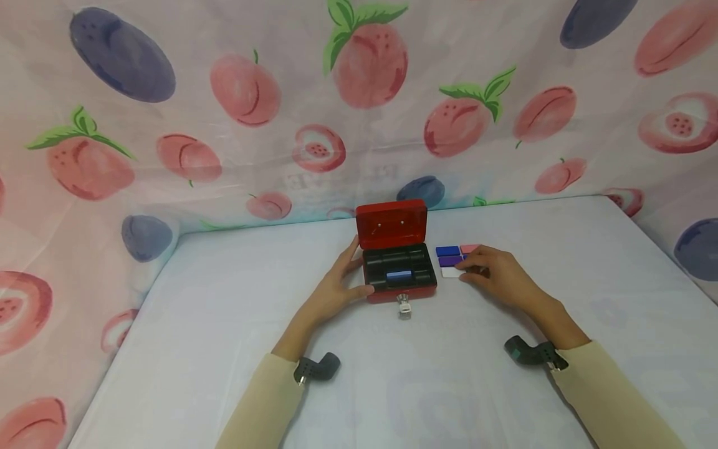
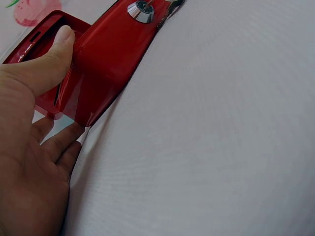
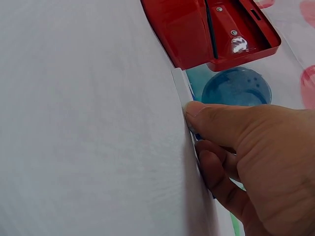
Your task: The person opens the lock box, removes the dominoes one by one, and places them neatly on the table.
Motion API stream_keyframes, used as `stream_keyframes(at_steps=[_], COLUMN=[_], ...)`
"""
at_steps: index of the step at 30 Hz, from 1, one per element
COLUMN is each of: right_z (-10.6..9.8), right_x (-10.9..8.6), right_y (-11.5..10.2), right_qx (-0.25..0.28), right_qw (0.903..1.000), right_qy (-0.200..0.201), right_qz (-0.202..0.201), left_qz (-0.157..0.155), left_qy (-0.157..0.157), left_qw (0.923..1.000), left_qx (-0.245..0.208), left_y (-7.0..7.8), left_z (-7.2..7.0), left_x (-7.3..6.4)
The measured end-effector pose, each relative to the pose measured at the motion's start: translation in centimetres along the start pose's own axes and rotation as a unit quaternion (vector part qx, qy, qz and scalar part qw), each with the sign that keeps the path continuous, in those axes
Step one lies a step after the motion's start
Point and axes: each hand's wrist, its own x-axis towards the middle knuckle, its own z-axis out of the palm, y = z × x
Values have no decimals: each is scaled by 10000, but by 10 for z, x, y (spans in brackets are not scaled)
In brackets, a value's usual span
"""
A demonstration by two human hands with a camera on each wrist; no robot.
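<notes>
A red cash box (image 1: 392, 297) stands with its lid (image 1: 391, 226) raised. Inside its black tray (image 1: 374, 257) lies one blue block (image 1: 399, 274). My left hand (image 1: 332, 293) grips the box's left side, its thumb over the front corner and its fingers along the side. To the right of the box lie several flat rectangular blocks: blue (image 1: 447, 251), purple (image 1: 449, 261), pink (image 1: 469, 249) and white (image 1: 450, 272). My right hand (image 1: 502, 274) pinches the white block's right end between thumb and fingertips. That hand partly hides the right-hand blocks.
Metal keys (image 1: 404, 307) hang from the lock (image 2: 141, 11) at the box's front. A white cloth (image 1: 437, 374) covers the table. Behind it hangs a fruit-printed curtain (image 1: 269, 149). Black wrist cameras (image 1: 316, 368) sit at both sleeves.
</notes>
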Motion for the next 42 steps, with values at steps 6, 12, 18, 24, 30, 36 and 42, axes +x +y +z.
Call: stream_keyframes(at_steps=[6, 12, 18, 24, 30, 36, 42], right_z=[-1, -1, -1, -1, -1, -2, -1], right_x=[0, -1, -1, -1, -1, -1, -1], right_y=[0, -1, -1, 0, 0, 0, 0], right_qx=[13, 0, -83, -91, -70, -39, -5], right_qw=[9999, 9998, 9999, 9999, 10000, 9999, 9998], right_qy=[-42, -96, -96, -40, -49, -98, -121], right_qz=[103, 144, 115, 24, 35, 132, 130], left_qz=[8, 2, -15, -43, -17, -2, 31], left_qy=[-4, -1, 19, 42, 42, 37, 58], left_qw=[10000, 10000, 10000, 10000, 10000, 10000, 10000], left_qx=[-14, -56, -46, -31, -53, -50, -27], left_y=[-1, -1, 0, 1, 1, 0, -1], left_z=[0, 0, 0, 1, 1, 1, 1], left_x=[1, 0, 1, 1, 0, 0, 0])
